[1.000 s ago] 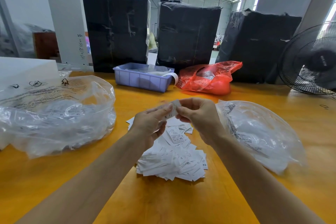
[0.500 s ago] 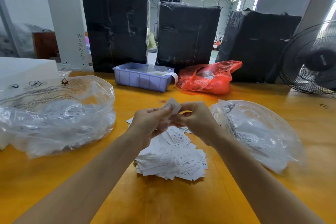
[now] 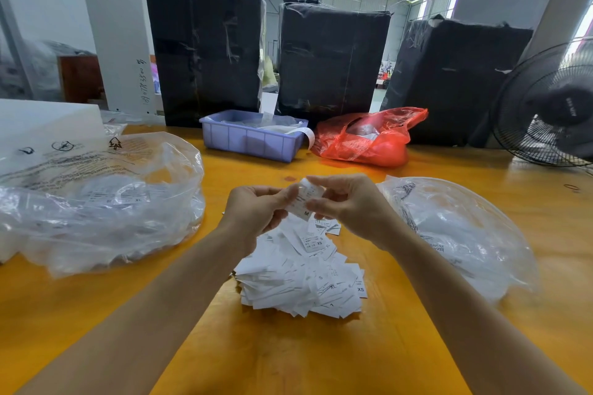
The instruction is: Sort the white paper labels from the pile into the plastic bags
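- Left hand and right hand raised together above the pile, between the two clear bags.
- Both hands pinch one label: left fingers clamped on its left edge, right fingers on its top and right edge. Label tilted, "M" printed at its lower corner.
- Pile lies loose on the yellow table, just below the hands; sizes XS, S, XL readable.
- Left bag bulging, an "XL" label visible inside. Right bag near the right wrist, white contents; sizes not readable.
- Far edge: blue bin, red bag beside it, three black-wrapped bales behind, fan at right.
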Demonstrator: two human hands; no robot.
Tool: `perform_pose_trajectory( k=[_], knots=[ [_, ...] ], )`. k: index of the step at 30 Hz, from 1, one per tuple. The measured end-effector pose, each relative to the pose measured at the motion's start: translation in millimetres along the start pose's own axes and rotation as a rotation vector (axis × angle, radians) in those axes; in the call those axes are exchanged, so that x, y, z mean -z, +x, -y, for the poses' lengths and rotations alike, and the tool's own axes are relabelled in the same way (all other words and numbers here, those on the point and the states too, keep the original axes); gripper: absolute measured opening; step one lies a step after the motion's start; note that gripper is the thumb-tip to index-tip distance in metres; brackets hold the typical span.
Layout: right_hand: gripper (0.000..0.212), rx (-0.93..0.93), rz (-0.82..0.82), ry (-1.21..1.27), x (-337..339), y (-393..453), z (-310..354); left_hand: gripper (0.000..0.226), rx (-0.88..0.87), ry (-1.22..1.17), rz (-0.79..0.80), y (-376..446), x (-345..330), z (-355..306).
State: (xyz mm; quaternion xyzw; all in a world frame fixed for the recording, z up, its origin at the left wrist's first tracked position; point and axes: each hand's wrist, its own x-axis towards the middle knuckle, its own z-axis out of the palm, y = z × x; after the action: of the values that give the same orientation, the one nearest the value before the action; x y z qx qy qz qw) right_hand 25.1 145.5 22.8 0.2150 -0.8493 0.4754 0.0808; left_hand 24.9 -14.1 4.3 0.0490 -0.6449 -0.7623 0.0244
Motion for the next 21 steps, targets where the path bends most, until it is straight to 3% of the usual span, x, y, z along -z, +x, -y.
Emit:
perform_pose_trajectory(
  k=[2, 6, 10, 14, 18, 21],
  knots=[
    [0.042, 0.022, 0.016, -0.011, 0.4, -0.8, -0.1, 0.019, 0.016, 0.011, 0.003, 0.4, -0.4, 0.7],
    [0.033, -0.019, -0.124, 0.167, 3.7, 2.5, -4.6, 0.020, 0.034, 0.022, 0.068, -0.2, -2.2, -1.0],
    [0.032, -0.050, -0.171, 0.304, 4.4, 3.5, -5.7, 0.053, 0.085, 0.079, 0.249, -3.9, -1.9, -1.1],
    [0.025, -0.065, -0.196, 0.266, 5.7, 3.6, -6.1, 0.035, 0.069, 0.185, 0.336, -5.0, -1.2, -0.1],
    [0.024, -0.062, -0.196, 0.219, 5.4, 3.7, -4.4, 0.036, -0.004, 0.259, 0.372, -3.8, 1.0, -2.8],
    [0.021, -0.033, -0.184, 0.186, 3.8, 2.2, -1.2, 0.038, -0.022, 0.204, 0.304, -2.8, 0.6, -3.1]
  ],
)
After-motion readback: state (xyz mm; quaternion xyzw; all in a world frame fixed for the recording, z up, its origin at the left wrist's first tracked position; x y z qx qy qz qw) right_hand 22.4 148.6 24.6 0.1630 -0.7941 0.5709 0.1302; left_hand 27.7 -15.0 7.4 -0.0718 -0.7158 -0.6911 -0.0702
